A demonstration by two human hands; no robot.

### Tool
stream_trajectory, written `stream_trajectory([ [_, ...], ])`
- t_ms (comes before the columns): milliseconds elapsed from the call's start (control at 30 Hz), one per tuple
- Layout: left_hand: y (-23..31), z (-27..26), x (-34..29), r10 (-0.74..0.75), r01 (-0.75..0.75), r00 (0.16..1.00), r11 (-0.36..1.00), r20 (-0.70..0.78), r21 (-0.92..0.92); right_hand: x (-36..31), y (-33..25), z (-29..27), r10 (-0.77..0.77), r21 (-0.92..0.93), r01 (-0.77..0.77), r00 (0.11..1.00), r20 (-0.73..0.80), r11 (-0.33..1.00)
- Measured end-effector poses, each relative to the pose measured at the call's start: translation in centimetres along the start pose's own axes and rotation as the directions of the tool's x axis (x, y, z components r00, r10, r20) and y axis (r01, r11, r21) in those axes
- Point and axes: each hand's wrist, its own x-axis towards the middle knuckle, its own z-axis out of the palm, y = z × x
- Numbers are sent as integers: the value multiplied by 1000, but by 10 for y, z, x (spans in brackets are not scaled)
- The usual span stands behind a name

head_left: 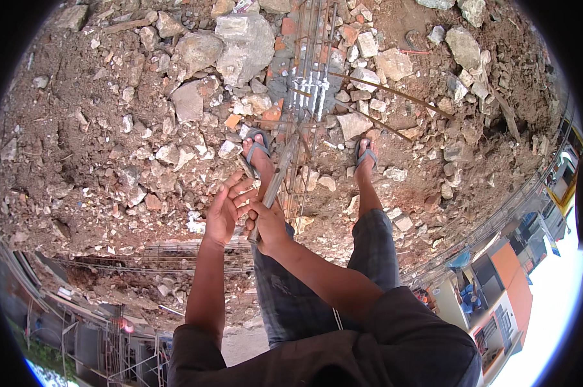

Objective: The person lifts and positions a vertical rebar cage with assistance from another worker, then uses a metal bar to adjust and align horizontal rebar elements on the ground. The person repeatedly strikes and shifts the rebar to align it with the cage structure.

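My right hand (270, 226) is wrapped round the near end of a long grey-brown shaft (275, 184), which looks like a tool handle. The shaft slants away and to the right between my feet. Its far end meets thin dark metal pieces, and I cannot tell whether they belong to it. Just left of the shaft, my left hand (224, 213) holds nothing, its fingers spread and palm partly turned up. Beneath and beyond the shaft runs a cage of steel reinforcing bars (312, 45), with a whitish, mortar-smeared part (311, 90) past my feet.
Broken stones and brick lie over brown soil on both sides, including a large pale boulder (245, 48). A loose rusty bar (395, 93) slants out rightward from the cage. My sandalled feet (258, 151) straddle it. More reinforcing bars (195, 255) lie behind at left; buildings stand at lower right.
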Motion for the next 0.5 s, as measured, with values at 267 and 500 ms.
stream_trajectory([
  [267, -59, 40, 48, -69, 133, 973, 948, -222, 290, -39, -82, -128, 92, -306, -51, 988, 121, 951],
  [500, -137, 63, 64, -141, 195, 972, 928, -187, 317, -44, -165, -201, 53, -567, 18, 993, 108, 823],
])
